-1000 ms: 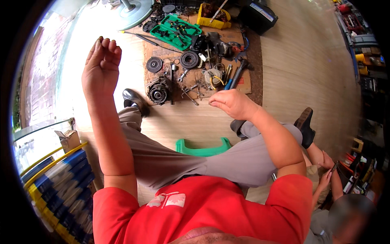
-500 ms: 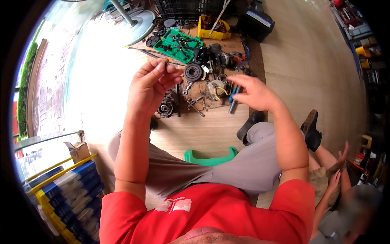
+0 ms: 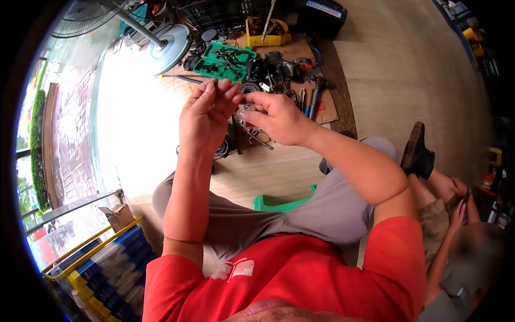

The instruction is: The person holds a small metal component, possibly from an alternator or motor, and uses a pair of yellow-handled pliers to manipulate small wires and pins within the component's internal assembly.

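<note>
My left hand (image 3: 210,110) is raised over the cardboard work mat (image 3: 333,112), thumb and fingertips pinched on something too small to make out. My right hand (image 3: 272,117) is just to its right, index finger reaching toward the left fingertips, thumb apart from it, with nothing visible in its grasp. Behind and below both hands lie metal parts, partly hidden, a hammer (image 3: 316,94), a green tool case (image 3: 221,56) and a dark mechanical assembly (image 3: 287,68).
A yellow bin (image 3: 272,39), black crate (image 3: 214,12), black battery (image 3: 321,19) and fan (image 3: 162,51) stand beyond the mat. A green stool (image 3: 268,204) is between my legs. Racked cases (image 3: 107,257) stand lower left. A seated person (image 3: 445,241) is at my right.
My left hand has moved rightward from the far left to above the mat. My right hand has moved up and leftward to meet it. The other person's hands have shifted slightly.
</note>
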Demonstrator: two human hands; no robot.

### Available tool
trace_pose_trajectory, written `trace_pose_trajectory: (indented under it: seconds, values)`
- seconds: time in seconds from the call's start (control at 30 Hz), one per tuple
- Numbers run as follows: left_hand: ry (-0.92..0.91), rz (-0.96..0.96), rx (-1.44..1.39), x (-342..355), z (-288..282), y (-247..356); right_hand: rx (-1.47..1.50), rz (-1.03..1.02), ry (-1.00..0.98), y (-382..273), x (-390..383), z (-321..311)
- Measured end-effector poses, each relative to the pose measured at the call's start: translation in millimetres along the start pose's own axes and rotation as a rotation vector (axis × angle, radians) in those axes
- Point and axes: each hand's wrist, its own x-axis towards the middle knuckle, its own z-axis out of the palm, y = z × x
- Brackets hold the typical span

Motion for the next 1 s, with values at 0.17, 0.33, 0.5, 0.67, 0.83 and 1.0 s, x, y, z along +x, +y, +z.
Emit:
trace_pose_trajectory:
  seconds: [0.17,0.33,0.5,0.67,0.83,1.0]
  values:
    - [0.084,0.029,-0.036,3.1,-1.8,1.2,0.038,-0.008,0.08,7.2,3.6,0.3]
    - [0.024,0.017,-0.074,2.2,-7.1,0.7,-0.051,-0.047,0.099,9.5,3.5,-0.2]
    - [-0.003,0.001,-0.075,1.8,-8.1,1.4,-0.153,-0.042,0.06,8.8,2.3,-1.6]
    - [-0.136,-0.118,0.095,-3.1,-8.0,7.7,-0.341,-0.003,-0.026,7.5,11.9,-19.5]
    - [-0.196,-0.288,0.345,-13.5,1.9,9.5,-0.543,-0.049,-0.045,-6.5,9.9,-36.8]
    - [-0.182,-0.341,0.75,-16.7,3.8,1.3,-0.62,-0.149,0.015,-7.6,6.8,-40.8]
